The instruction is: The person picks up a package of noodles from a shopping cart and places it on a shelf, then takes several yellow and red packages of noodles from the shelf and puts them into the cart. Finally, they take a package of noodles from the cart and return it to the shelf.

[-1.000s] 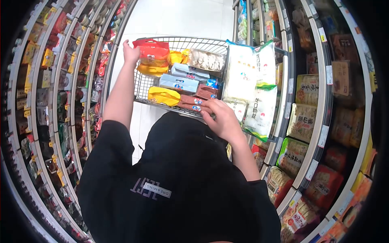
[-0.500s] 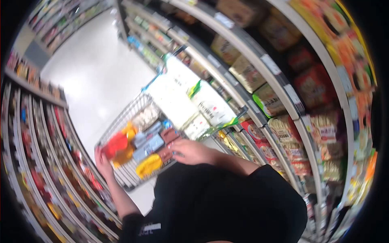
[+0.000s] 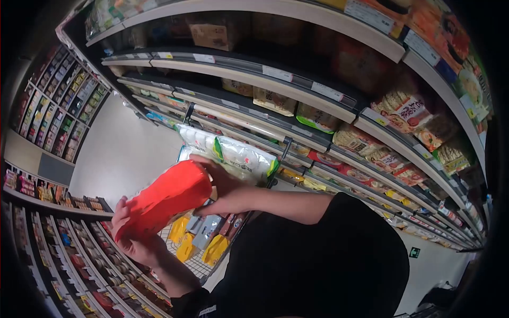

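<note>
I hold a bright red package (image 3: pixel 168 196) above the shopping cart, one hand at each end. My left hand (image 3: pixel 130 233) is wrapped round its lower left end. At its upper right end my right hand (image 3: pixel 225 183) grips it, with the fingers partly hidden. Under it, the wire cart (image 3: pixel 204 269) contains yellow packets (image 3: pixel 216 249) and grey-blue packages (image 3: pixel 208 230). A large white and green package (image 3: pixel 246 156) lies at the cart's shelf-side end.
Long shelves (image 3: pixel 254 66) with bagged noodles (image 3: pixel 405 111) run along the right. More stocked shelving (image 3: pixel 90 265) stands at the lower left. Pale aisle floor (image 3: pixel 124 148) stretches away beyond the cart.
The red package has come up out of the cart and is now in both hands. My right hand has moved from the cart's near side to the package. The view has turned toward the right-hand shelves.
</note>
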Motion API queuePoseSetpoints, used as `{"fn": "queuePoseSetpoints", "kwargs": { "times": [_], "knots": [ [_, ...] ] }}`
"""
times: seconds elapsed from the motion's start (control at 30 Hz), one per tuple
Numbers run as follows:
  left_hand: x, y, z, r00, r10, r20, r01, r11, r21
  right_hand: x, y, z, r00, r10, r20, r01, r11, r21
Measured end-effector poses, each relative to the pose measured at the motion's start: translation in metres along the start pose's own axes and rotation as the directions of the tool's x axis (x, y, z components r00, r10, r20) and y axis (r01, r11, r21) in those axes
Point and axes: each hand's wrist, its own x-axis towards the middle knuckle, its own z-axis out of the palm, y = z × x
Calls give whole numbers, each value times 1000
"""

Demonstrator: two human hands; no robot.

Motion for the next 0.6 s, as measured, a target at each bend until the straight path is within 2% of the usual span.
{"fn": "queuePoseSetpoints", "kwargs": {
  "times": [0.07, 0.1, 0.17, 0.2, 0.27, 0.3, 0.33, 0.4, 0.47, 0.5, 0.53, 0.57, 0.6],
  "knots": [
    [19, 0, 51, 995, 44, 86, -37, 996, -84, -8, 0, -41, 959, -238, -155, 190, 943, -271],
    [29, 0, 78, 982, 121, 148, -102, 986, -129, -13, -3, -61, 911, -334, -242, 268, 925, -269],
    [47, 2, 128, 947, 220, 233, -181, 967, -179, -26, 1, -101, 899, -227, -374, 242, 970, -7],
    [57, 4, 150, 917, 273, 291, -210, 950, -230, -42, -23, -123, 830, -347, -436, 189, 911, -366],
    [70, 1, 190, 860, 352, 369, -240, 918, -317, -61, -22, -164, 694, -524, -494, 252, 819, -515],
    [77, 2, 213, 855, 374, 360, -259, 908, -330, -74, -29, -179, 626, -587, -513, 201, 758, -621],
    [81, -1, 233, 849, 343, 401, -244, 929, -279, -83, -24, -196, 579, -576, -578, 187, 783, -593],
    [66, -2, 288, 889, 83, 450, 148, 878, -454, -96, -13, -225, 491, -570, -659, 164, 803, -572],
    [61, -15, 321, 759, 1, 651, 457, 712, -533, -111, -17, -247, 430, -613, -663, 109, 764, -636],
    [62, -21, 334, 712, 25, 701, 455, 744, -489, -119, -21, -257, 410, -647, -643, 69, 724, -686],
    [63, -27, 347, 664, 49, 746, 447, 773, -449, -126, -25, -266, 435, -577, -691, 56, 784, -619],
    [62, -32, 361, 624, 42, 781, 517, 726, -452, -134, -29, -275, 458, -504, -732, 38, 834, -551],
    [59, -34, 374, 575, 34, 817, 591, 674, -444, -138, -36, -279, 437, -519, -735, -58, 799, -598]
  ]
}}
